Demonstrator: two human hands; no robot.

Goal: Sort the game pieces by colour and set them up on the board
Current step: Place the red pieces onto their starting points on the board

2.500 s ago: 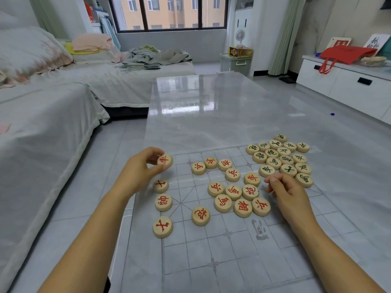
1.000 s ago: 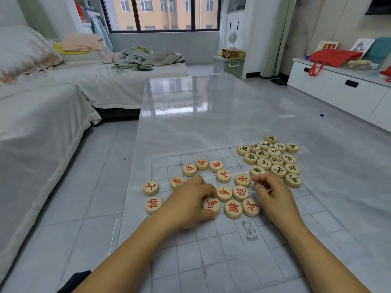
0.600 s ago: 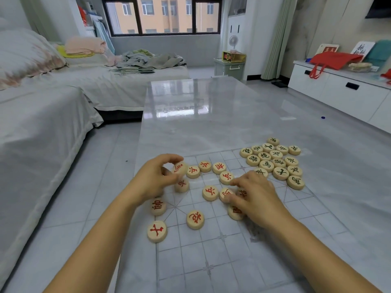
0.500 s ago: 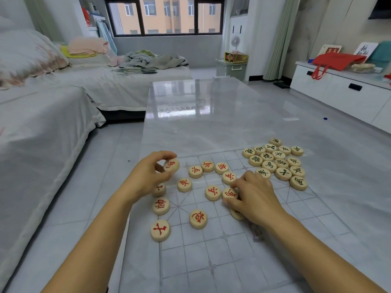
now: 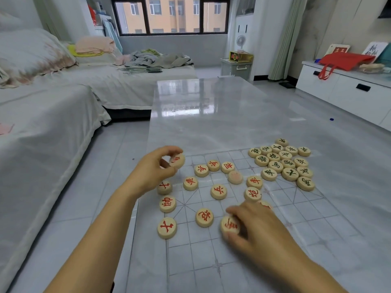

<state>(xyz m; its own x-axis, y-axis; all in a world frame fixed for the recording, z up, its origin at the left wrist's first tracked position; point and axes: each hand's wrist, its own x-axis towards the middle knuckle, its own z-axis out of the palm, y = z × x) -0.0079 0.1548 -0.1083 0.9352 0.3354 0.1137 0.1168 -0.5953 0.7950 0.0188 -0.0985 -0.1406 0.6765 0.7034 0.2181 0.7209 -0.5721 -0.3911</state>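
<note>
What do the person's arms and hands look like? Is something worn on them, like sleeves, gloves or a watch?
The left hand and the right hand are bare: no gloves, and no ring is visible. The left forearm and the right forearm are also uncovered, with no sleeve, watch or bracelet in view.
</note>
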